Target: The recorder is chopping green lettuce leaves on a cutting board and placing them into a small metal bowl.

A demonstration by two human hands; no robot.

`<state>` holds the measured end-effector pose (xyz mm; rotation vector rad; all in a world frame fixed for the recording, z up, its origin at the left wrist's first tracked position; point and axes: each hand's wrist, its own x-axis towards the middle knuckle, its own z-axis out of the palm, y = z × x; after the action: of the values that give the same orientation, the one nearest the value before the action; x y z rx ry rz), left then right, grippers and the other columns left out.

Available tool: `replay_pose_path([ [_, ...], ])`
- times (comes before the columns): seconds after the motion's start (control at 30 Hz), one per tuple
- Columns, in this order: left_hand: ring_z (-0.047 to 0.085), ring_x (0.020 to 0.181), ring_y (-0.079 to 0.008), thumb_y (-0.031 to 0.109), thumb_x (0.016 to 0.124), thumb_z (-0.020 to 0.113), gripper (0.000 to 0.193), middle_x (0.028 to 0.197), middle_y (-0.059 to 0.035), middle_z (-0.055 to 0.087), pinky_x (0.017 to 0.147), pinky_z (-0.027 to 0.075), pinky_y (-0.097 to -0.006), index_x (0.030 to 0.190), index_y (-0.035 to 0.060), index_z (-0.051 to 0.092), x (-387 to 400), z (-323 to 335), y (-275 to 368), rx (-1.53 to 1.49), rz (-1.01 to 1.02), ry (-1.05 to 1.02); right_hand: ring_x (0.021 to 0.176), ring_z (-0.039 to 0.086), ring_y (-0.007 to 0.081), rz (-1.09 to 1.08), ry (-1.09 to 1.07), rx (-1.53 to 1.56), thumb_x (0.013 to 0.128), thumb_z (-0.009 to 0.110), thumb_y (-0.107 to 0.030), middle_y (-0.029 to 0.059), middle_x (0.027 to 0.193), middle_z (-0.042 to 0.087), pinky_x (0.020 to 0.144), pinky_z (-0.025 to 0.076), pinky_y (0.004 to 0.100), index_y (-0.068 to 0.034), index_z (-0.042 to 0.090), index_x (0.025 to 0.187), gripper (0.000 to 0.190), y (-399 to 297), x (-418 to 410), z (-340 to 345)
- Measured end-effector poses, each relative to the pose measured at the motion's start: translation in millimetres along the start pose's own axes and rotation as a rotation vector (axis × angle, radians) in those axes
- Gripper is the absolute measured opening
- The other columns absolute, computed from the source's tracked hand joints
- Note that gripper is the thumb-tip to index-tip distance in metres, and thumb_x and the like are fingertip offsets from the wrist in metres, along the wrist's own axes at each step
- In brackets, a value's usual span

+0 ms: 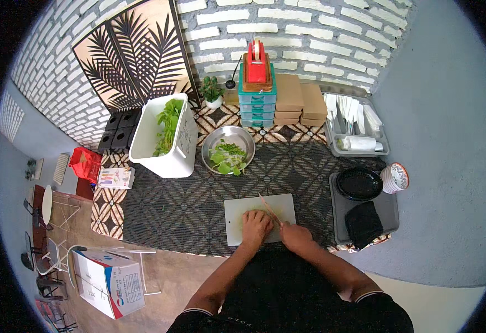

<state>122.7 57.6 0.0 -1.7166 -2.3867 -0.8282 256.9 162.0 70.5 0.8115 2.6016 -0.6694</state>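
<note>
A light cutting board (234, 204) lies near the table's front edge. My right hand (296, 237) grips the handle of a kitchen knife (269, 207), whose blade slants over the board, its tip towards the far edge. Beside the blade, my left hand (256, 224) rests on the board with bent fingers; whether anything is under them is hidden. Beyond the board stands a round steel bowl (249, 143) with leafy greens and cut green pieces (228, 157) in it. Left of that, a white plastic bin (151, 164) holds leafy green stems (169, 125).
At the right, a grey tray (338, 233) carries a black oval plate (358, 184) and a black cloth (363, 224), with stacked bowls (394, 178) beside it. A cutlery organizer (334, 149), cardboard boxes (288, 93) and a small drawer unit (257, 109) stand along the back.
</note>
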Motion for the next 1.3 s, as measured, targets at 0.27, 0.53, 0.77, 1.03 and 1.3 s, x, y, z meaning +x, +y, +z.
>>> replay_pose_path([
  [0.27, 0.053, 0.103, -0.0268, 0.017, 0.076, 0.072, 0.016, 0.098, -0.0057, 0.059, 0.094, 0.038, -0.0447, 0.089, 0.0099, 0.065, 3, -10, 4, -0.083, -0.078, -0.006, 0.089, 0.069, 0.0404, 0.021, -0.236, -0.005, 0.091, 0.051, -0.022, 0.0252, 0.094, 0.069, 0.078, 0.054, 0.0535, 0.005, 0.060, 0.105, 0.031, 0, -13, -28],
  [0.53, 0.053, 0.105, -0.0275, 0.016, 0.074, 0.073, 0.018, 0.099, -0.0055, 0.059, 0.092, 0.039, -0.0436, 0.090, 0.0101, 0.066, 4, -12, 4, -0.136, -0.096, -0.008, 0.084, 0.069, 0.0403, -0.005, -0.028, 0.042, 0.098, 0.043, -0.022, 0.0254, 0.086, 0.068, 0.076, 0.054, 0.0515, 0.005, 0.058, 0.102, 0.032, 0, -5, 3],
  [0.77, 0.052, 0.106, -0.0271, 0.016, 0.075, 0.073, 0.018, 0.101, -0.0044, 0.060, 0.093, 0.039, -0.0434, 0.091, 0.0105, 0.066, -5, -1, -1, -0.064, -0.035, 0.015, 0.089, 0.068, 0.0418, 0.001, -0.243, 0.035, 0.097, 0.045, -0.020, 0.0267, 0.093, 0.068, 0.077, 0.054, 0.0516, 0.007, 0.058, 0.107, 0.031, -15, 1, -48],
  [1.03, 0.052, 0.106, -0.0279, 0.015, 0.074, 0.073, 0.021, 0.102, -0.0055, 0.060, 0.094, 0.039, -0.0443, 0.093, 0.0097, 0.066, 2, -3, 1, -0.110, -0.108, -0.005, 0.089, 0.068, 0.0415, 0.040, -0.111, 0.035, 0.098, 0.042, -0.022, 0.0255, 0.092, 0.069, 0.079, 0.053, 0.0528, 0.004, 0.059, 0.105, 0.032, -4, -6, 0],
  [1.3, 0.052, 0.107, -0.0300, 0.015, 0.074, 0.073, 0.020, 0.102, -0.0080, 0.059, 0.094, 0.040, -0.0448, 0.092, 0.0080, 0.064, 1, -5, 3, -0.102, -0.089, 0.013, 0.081, 0.069, 0.0407, -0.042, -0.029, -0.017, 0.097, 0.044, -0.021, 0.0245, 0.087, 0.069, 0.072, 0.055, 0.0510, 0.003, 0.059, 0.099, 0.029, -5, 8, -15],
])
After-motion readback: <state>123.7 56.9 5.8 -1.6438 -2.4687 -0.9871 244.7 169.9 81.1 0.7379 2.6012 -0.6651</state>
